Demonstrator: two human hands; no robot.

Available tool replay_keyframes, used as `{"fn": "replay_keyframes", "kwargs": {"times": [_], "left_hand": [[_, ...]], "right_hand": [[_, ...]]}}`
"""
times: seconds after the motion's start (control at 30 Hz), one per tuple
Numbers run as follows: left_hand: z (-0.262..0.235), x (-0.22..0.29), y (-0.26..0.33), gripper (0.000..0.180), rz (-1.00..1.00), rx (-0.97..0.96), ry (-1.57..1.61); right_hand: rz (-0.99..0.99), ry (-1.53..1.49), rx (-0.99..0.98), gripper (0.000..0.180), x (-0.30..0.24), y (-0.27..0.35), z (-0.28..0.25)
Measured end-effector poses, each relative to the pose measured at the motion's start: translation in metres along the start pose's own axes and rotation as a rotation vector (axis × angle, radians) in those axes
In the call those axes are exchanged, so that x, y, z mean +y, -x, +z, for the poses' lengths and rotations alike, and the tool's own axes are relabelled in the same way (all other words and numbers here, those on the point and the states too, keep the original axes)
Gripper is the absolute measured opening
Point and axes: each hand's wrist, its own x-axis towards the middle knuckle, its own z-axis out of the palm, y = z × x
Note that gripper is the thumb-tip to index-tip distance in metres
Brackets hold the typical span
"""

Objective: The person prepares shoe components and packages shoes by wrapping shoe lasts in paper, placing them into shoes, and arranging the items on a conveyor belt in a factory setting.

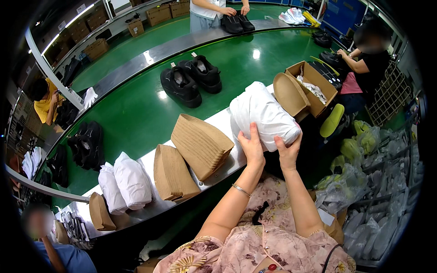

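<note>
A large white paper-wrapped bundle (261,111) is tilted up between my hands, over the metal ledge in front of me. My left hand (252,146) grips its near lower side, thumb and fingertips against the paper. At its right end my right hand (288,150) has hold of the rounded corner. What the wrapping covers is hidden. Left of it, on the ledge, stand a big stack of brown folded paper (202,144) and a smaller brown stack (173,175). Two more white wrapped bundles (132,181) lie farther left, beside a small brown piece (100,213).
Beyond the ledge runs a green conveyor belt (136,120) carrying pairs of black shoes (193,82). An open cardboard box (318,84) with crumpled paper stands at right, near a yellow-green insole (332,120). Plastic bags (346,195) fill racks at lower right. Several co-workers sit or stand around the belt.
</note>
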Motion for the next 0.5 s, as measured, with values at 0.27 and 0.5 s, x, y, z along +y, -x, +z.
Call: {"fn": "replay_keyframes", "kwargs": {"times": [0.27,0.5], "left_hand": [[0.02,0.042,-0.019,0.08,0.087,-0.257,0.304],[0.022,0.128,-0.037,0.048,0.502,-0.117,0.36]], "right_hand": [[-0.277,0.133,-0.168,0.087,-0.047,-0.016,0.004],[0.121,0.222,-0.221,0.083,-0.002,-0.014,0.002]]}}
